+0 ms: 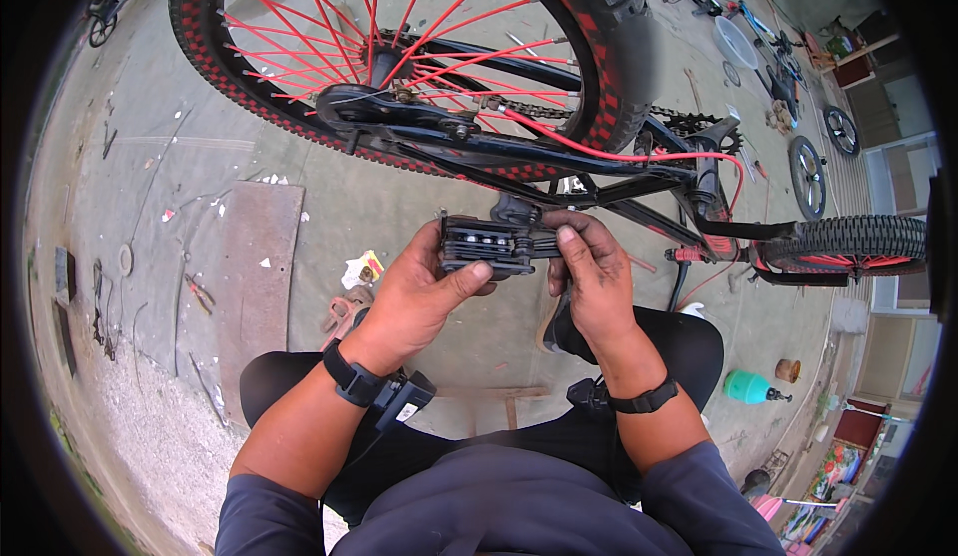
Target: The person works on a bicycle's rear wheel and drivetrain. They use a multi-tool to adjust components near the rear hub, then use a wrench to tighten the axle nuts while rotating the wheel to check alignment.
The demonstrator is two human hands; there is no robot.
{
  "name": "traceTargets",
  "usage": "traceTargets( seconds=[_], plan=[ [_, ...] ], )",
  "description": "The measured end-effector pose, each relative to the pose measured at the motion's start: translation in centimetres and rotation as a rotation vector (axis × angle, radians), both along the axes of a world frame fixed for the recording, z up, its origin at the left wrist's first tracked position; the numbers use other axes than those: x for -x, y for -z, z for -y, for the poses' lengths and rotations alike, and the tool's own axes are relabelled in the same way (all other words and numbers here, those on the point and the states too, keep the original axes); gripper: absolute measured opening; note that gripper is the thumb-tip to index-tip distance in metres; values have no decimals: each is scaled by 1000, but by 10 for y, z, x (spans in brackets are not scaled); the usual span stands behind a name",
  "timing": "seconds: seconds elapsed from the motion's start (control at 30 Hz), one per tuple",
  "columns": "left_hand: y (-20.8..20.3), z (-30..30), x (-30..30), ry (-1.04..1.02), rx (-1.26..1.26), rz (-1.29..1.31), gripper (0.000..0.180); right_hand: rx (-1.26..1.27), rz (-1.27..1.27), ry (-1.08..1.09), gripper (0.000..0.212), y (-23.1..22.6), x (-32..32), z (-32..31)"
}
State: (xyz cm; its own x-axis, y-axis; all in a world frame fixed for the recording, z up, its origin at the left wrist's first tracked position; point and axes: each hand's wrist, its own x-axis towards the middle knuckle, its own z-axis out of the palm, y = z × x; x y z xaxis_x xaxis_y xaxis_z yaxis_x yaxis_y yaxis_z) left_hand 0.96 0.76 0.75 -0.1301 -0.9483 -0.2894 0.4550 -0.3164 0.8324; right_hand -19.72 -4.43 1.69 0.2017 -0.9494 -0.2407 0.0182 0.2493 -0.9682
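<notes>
In front of me, below the bike frame, I hold a black folding multi-tool (481, 247), a block of stacked dark blades with small shiny bits between them. My left hand (424, 291) is closed round its left end, thumb on the lower edge. The fingers of my right hand (594, 272) pinch dark flat pieces at its right end; their tips are partly hidden. Just beyond the tool is a bicycle (609, 192) with a black frame. Its near wheel (609, 87) has red spokes and a black-and-red tyre. A red cable (639, 157) runs along the frame.
A rusty metal plate (261, 267) lies on the concrete at left, with pliers (201, 294) beside it. To the right are a green bottle (750, 387), a small brown can (788, 369) and loose wheels (807, 177). A white basin (735, 43) stands farther off.
</notes>
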Motion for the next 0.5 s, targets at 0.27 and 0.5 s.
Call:
traceTargets(
  seconds=[0.27,0.5],
  plan=[
    [-10,-5,1,-7,-20,28,46,-61,23,-2,22,0,-2,-3],
    [-16,-9,4,-21,-31,55,43,-215,201,-18,26,1,6,-1]
  ],
)
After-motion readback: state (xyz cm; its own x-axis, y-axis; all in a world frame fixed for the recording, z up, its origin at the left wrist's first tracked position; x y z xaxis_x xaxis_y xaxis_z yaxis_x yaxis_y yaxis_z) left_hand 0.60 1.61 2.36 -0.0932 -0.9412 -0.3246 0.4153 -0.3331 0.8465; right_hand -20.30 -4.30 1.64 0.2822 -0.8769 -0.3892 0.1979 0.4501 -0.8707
